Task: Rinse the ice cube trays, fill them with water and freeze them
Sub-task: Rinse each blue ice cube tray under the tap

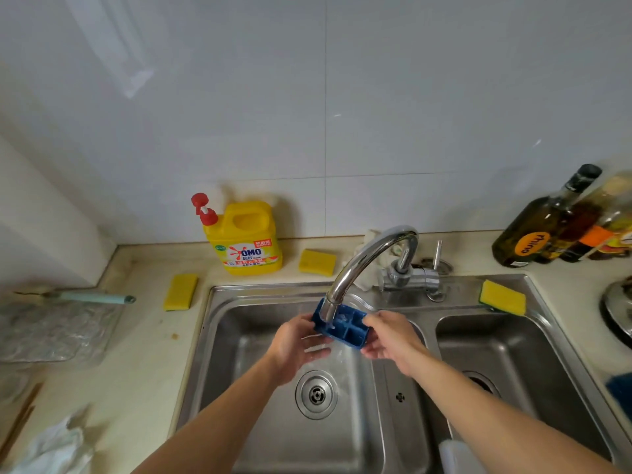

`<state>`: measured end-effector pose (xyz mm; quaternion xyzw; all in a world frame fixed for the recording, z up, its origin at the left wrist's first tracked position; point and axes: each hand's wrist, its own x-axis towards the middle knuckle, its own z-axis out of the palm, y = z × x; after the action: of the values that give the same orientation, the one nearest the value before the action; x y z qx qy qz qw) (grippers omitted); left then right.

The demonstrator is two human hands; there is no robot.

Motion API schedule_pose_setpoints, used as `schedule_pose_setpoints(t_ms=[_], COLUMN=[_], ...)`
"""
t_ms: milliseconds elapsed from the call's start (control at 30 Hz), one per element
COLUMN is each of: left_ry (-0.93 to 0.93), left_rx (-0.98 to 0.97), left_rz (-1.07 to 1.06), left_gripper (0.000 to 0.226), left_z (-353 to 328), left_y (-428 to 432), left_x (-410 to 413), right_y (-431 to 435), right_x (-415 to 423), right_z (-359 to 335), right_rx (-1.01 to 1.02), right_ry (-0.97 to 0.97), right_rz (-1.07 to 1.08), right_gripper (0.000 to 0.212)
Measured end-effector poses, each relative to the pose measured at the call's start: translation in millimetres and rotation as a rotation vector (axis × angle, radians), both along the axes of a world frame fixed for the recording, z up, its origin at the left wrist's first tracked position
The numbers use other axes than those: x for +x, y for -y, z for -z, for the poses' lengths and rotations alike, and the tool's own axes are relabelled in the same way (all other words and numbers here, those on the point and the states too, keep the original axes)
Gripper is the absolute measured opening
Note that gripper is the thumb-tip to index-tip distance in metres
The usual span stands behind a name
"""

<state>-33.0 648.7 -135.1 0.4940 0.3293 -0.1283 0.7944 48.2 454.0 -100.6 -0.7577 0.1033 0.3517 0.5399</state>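
Observation:
A blue ice cube tray [347, 328] is held under the chrome faucet spout [362, 265], over the left basin of a steel double sink [219, 333]. Water runs from the spout into the tray and spills down toward the drain [316, 394]. My left hand [297, 347] grips the tray's left end, fingers curled beneath it. The tray's right end is gripped by my right hand [393, 340]. Part of the tray is hidden behind the spout.
A yellow detergent jug [251, 241] stands behind the sink. Three yellow sponges [180, 291] [317, 262] [502, 297] lie around the rim. Dark bottles [547, 227] stand at the right, a clear textured tray [54, 331] at the left, and a blue object [620, 391] at the right edge.

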Motion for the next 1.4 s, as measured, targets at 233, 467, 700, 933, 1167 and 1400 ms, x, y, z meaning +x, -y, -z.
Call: schedule_pose_setpoints(t_ms=[233,467,700,933,1167,1400], left_ry=[-0.113,-0.099,-0.121,-0.152,-0.159,-0.042], left_rx=[0.102,0.119,0.063,-0.072,0.09,0.414], left_rz=[0.104,0.046,0.096,0.07,-0.006,0.082], left_gripper=[0.033,0.032,0.028,0.035,0.027,0.02], left_z=[1.5,5.2,-1.6,-2.0,-12.9,-21.3], left_y=[2.9,5.0,7.0,11.4,10.9,7.4], left_x=[6.8,7.9,1.9,3.3,8.6,5.0], right_y=[-7.0,-20.5,-19.8,-27.9,-37.9,-45.3], right_x=[-1.9,-12.4,-20.8,-20.1,-23.3,-27.8], right_z=[-11.0,-10.5,-1.9,2.5,7.5,18.0], right_rx=[-0.054,-0.079,-0.172,-0.207,-0.151,-0.103], right_ry=[0.122,0.173,0.22,0.294,0.281,0.147], right_rz=[-0.126,-0.194,-0.207,-0.145,-0.158,-0.096], right_gripper=[0.019,0.021,0.033,0.031,0.03,0.026])
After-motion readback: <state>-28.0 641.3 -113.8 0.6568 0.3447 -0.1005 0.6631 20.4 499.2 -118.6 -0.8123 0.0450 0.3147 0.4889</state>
